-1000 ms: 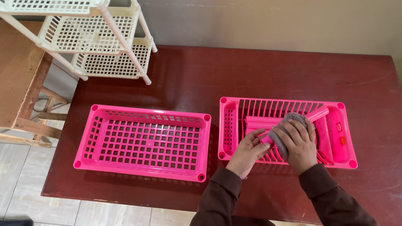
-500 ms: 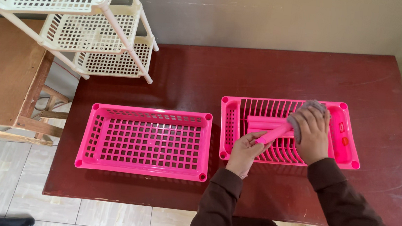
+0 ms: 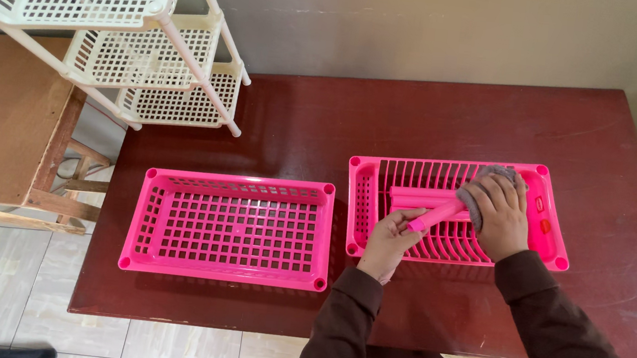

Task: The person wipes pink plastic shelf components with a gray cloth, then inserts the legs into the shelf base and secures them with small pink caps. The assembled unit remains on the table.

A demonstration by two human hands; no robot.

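Left hand [image 3: 388,242] pinches lower end of pink plastic tube [image 3: 438,213]; right hand [image 3: 501,215] closed, pressing grey cloth [image 3: 484,190] around tube's upper end, over slotted pink plastic tray [image 3: 366,198].

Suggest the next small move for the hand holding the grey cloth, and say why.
Probably slide the grey cloth in the right hand back down the pink plastic tube toward the left hand: the cloth sits at the tube's far end, leaving the near stretch bare.

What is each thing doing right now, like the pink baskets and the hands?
Left hand: fingers grip the pink plastic tube's near end.
Right hand: presses a grey cloth around the pink plastic tube.
Slatted pink plastic basket: flat on table, holds tubes.
Grid pink plastic basket: flat, empty.
Cream plastic rack: assembled, tilted.
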